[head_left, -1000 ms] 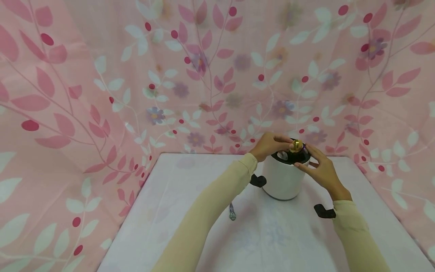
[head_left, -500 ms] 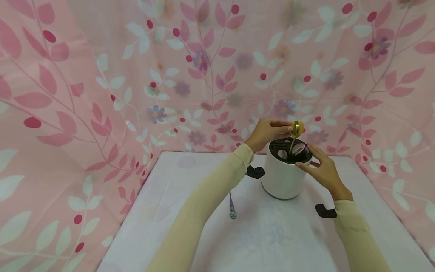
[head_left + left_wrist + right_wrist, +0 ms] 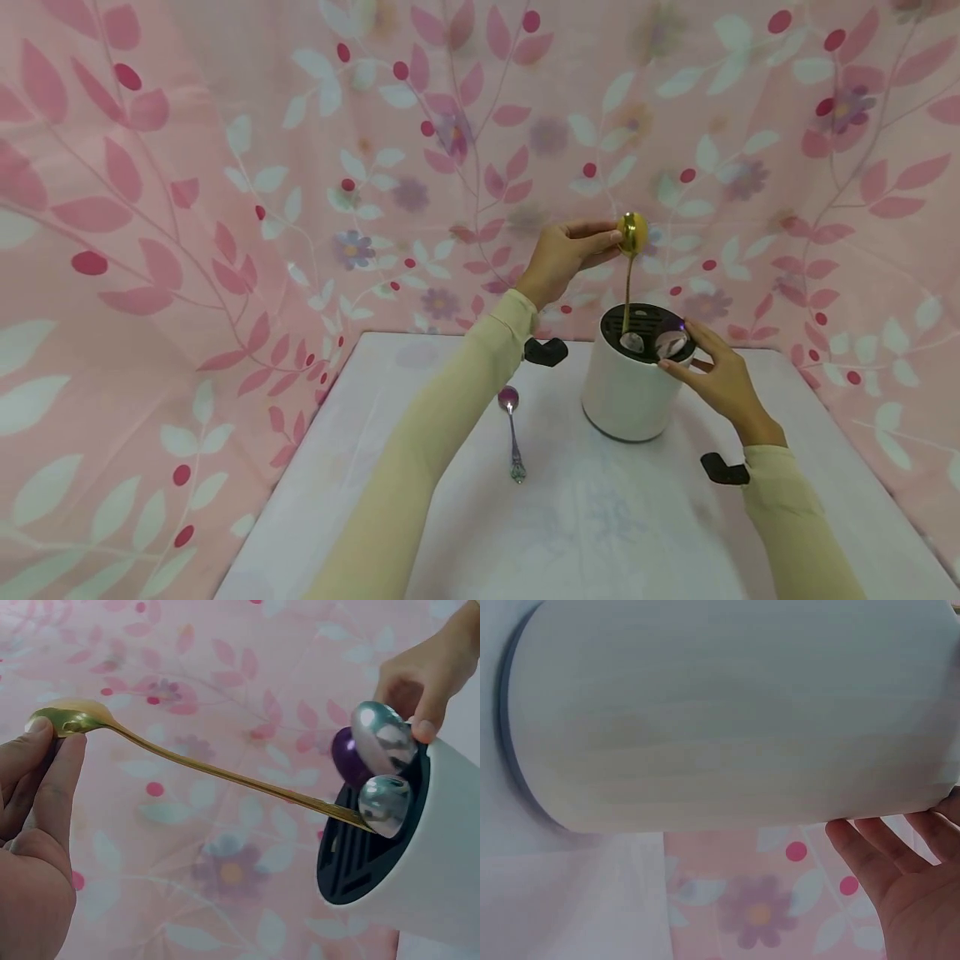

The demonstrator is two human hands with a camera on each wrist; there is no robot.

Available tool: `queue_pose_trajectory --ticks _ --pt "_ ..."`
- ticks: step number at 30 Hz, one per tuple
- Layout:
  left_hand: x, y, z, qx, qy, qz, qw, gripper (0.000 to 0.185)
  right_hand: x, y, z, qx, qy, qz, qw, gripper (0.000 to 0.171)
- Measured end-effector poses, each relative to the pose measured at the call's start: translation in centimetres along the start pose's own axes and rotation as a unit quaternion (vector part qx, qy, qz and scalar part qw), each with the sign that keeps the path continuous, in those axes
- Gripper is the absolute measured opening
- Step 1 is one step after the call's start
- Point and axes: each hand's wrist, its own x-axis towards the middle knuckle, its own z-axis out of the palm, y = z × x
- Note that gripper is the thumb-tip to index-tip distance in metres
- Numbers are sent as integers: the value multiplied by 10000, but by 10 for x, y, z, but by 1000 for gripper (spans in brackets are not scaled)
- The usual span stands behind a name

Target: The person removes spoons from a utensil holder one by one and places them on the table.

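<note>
Two hands work at the white cylindrical cutlery holder [image 3: 628,392], which stands right of centre on the pale tabletop [image 3: 600,517], well clear of its edges. Left hand [image 3: 561,258], raised, pinches the slim gold spoon [image 3: 628,275] by its bowl, handle tip in the black slotted lid. Right hand [image 3: 716,377] touches the holder's rim, fingers relaxed. Nearer left lies a purple-bowled spoon [image 3: 512,433].

Glossy gold metal spoon [image 3: 628,260], matt white holder [image 3: 627,396]
</note>
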Motion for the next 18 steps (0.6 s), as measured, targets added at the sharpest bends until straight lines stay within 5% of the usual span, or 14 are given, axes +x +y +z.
queue_pose_trajectory --ticks 8,18 --pt "-4 20 -24 -59 151 244 9996 25 0 3 2 -98 17 20 9999 87" --pt "-14 29 -75 -351 908 477 9941 22 -1 3 2 15 19 -68 10000 86"
